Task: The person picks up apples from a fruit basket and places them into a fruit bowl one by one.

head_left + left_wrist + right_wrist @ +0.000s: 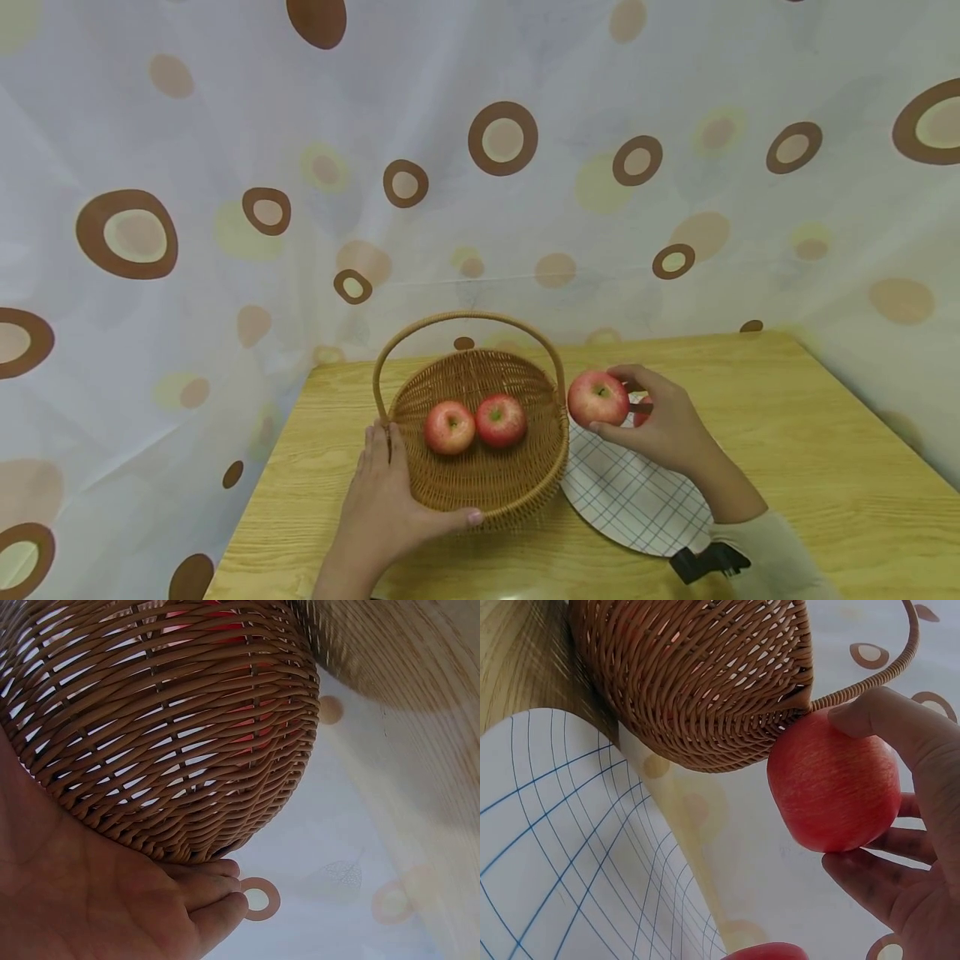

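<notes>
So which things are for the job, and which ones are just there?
For the job, it seems:
held apple
two apples in the basket
half-hidden apple
checked plate

Just there:
table
spotty sheet behind

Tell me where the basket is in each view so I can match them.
Head: basket, lower centre.
Left wrist: basket, upper left.
Right wrist: basket, top centre.
Shared landmark: table, at the bottom in head, upper right in left wrist, upper left in right wrist.
</notes>
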Action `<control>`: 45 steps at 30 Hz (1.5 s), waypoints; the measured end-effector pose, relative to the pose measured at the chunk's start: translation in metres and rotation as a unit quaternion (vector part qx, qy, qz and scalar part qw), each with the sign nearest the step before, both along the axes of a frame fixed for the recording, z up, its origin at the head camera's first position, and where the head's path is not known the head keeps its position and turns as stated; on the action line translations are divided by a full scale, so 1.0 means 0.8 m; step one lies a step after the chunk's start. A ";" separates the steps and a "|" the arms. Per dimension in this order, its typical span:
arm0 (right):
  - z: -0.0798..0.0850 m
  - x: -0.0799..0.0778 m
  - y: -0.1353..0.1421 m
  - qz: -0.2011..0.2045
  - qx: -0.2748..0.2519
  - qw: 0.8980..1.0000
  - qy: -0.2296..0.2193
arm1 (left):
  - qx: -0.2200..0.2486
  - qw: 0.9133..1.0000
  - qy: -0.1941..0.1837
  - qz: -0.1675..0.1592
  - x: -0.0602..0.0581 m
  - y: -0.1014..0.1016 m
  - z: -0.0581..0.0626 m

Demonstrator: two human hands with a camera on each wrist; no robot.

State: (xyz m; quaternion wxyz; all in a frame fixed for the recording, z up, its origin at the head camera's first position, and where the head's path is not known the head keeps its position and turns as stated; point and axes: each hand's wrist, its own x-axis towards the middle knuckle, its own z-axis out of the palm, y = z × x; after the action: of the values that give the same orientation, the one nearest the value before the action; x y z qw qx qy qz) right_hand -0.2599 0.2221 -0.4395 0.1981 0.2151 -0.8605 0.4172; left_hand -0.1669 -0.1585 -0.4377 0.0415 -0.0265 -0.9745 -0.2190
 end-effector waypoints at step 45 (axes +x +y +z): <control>-0.029 -0.003 -0.014 0.000 0.100 0.989 -0.107 | 0.007 1.000 -0.011 0.000 -0.001 -0.001 0.004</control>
State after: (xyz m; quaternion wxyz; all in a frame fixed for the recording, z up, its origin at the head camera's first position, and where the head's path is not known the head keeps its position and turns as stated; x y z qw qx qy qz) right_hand -0.2625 0.2109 -0.4631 0.0821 0.1883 -0.9142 0.3494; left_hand -0.1673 -0.1596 -0.4342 0.0313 -0.0240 -0.9733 -0.2262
